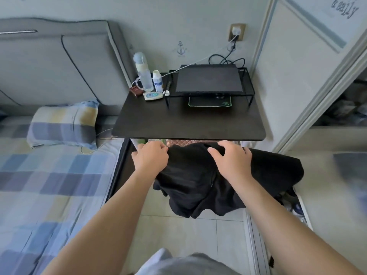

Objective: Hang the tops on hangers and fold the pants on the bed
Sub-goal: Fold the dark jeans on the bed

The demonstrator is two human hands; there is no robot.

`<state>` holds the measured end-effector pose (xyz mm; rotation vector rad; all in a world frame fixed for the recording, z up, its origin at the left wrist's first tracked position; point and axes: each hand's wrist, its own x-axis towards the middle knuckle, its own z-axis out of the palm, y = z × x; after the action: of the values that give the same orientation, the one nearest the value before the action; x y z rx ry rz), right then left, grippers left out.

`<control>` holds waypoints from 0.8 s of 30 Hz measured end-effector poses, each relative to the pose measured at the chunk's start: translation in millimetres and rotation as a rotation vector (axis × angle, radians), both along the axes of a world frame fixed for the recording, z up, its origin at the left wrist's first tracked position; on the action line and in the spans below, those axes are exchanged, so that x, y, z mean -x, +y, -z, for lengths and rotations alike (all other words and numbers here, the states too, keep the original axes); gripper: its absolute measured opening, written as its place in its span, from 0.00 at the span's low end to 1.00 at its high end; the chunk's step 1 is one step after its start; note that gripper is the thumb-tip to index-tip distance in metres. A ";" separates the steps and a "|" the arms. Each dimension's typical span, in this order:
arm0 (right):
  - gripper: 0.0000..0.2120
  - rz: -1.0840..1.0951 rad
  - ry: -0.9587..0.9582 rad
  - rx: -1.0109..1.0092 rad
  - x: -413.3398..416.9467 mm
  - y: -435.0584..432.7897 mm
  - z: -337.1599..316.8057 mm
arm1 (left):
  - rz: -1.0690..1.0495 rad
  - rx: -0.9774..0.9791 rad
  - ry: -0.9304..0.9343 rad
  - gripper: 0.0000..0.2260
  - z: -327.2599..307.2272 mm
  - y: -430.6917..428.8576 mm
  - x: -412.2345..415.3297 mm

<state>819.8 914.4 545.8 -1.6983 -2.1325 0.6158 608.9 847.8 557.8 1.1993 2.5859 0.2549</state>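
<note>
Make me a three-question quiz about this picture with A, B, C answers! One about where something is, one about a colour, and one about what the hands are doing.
1. Where is the checked pillow? A on the desk. B on the bed. C on the floor.
2. What colour is the garment at the hands? A white. B red. C black.
3. What are the left hand and right hand doing? A gripping the garment. B hanging empty. C holding a bottle.

Answers: 1 B, it lies at the bed's head end. 2 C, the cloth is dark all over. 3 A, the fingers of both curl into its top edge.
</note>
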 end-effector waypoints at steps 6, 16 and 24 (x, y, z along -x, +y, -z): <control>0.10 0.046 -0.067 0.000 22.5 8.9 -12.4 | 0.030 0.007 -0.026 0.09 10.7 5.6 17.3; 0.10 -0.055 -0.198 0.066 50.6 4.5 -27.4 | 0.008 0.037 -0.103 0.15 8.0 -2.2 33.2; 0.09 -0.081 -0.198 -0.029 68.7 -9.3 -22.2 | 0.085 -0.217 -0.293 0.09 9.6 -5.7 31.6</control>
<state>751.2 905.1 568.0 -1.7283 -2.3432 0.4522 577.3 842.1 548.2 1.2340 2.2929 0.6558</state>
